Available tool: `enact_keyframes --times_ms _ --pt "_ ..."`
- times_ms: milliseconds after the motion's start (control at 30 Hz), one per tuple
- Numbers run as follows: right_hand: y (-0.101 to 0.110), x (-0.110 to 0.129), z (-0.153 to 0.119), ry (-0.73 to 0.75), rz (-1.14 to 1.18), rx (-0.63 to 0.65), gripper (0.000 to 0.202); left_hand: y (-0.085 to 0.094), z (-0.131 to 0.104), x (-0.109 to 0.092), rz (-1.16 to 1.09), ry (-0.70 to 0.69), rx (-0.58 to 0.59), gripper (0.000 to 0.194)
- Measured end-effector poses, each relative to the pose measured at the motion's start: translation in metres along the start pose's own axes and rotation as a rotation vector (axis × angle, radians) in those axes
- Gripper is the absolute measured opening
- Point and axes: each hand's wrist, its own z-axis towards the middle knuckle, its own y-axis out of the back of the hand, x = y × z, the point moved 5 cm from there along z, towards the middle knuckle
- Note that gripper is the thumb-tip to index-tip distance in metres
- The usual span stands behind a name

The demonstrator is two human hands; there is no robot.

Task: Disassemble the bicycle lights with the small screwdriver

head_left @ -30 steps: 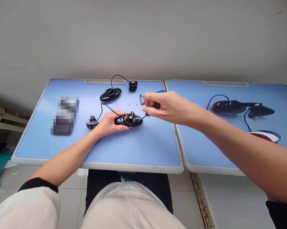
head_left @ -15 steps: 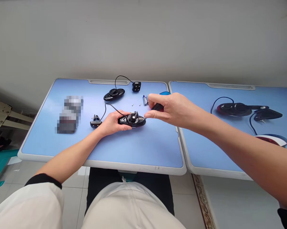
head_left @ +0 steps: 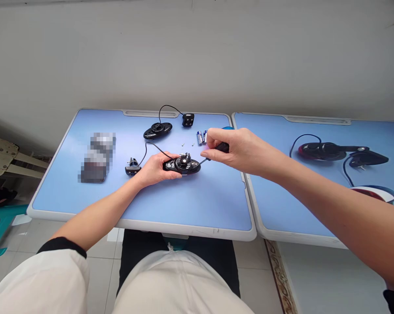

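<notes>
"How many things on the left table [head_left: 183, 205]?"
"Two black oval cases: one held case [head_left: 193, 167] in the middle, one loose case [head_left: 157, 130] near the back edge. Two button boxes [head_left: 188, 120] on wires. Two tiny screws [head_left: 183, 144], two blue batteries [head_left: 199, 138], one screwdriver [head_left: 223, 147]."
"And the hands?"
"Left hand [head_left: 155, 170] clamped on the held case's left end. Right hand [head_left: 238, 147] wrapped around the screwdriver, tip by the case's right end. Touching or just beside? Cannot tell."
"Pointing which way?"
"Long from side to side, almost in line with the front edge. Clip up, free end toward the right edge."
"And around?"
"Smooth blue top, pale rim. Just beside, a right table [head_left: 282, 196] with one black-and-red lamp [head_left: 321, 151]. Grey wall [head_left: 197, 61] behind, tiled floor [head_left: 97, 274] below."
</notes>
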Motion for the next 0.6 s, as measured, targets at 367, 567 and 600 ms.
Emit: enact_keyframes --times_ms 367,567,600 --pt "0.0003 0.0062 0.0022 -0.004 -0.032 -0.018 0.027 0.0005 -0.0004 -0.0019 0.005 0.007 0.005 0.047" --pt "0.0036 0.0003 0.0006 0.015 0.019 -0.001 0.017 -0.0004 -0.0002 0.0018 -0.014 0.029 -0.005 0.052" --pt "0.0031 -0.0003 0.0003 0.018 0.015 0.013 0.018 -0.0004 -0.0003 0.0016 -0.014 0.031 -0.002 0.051"
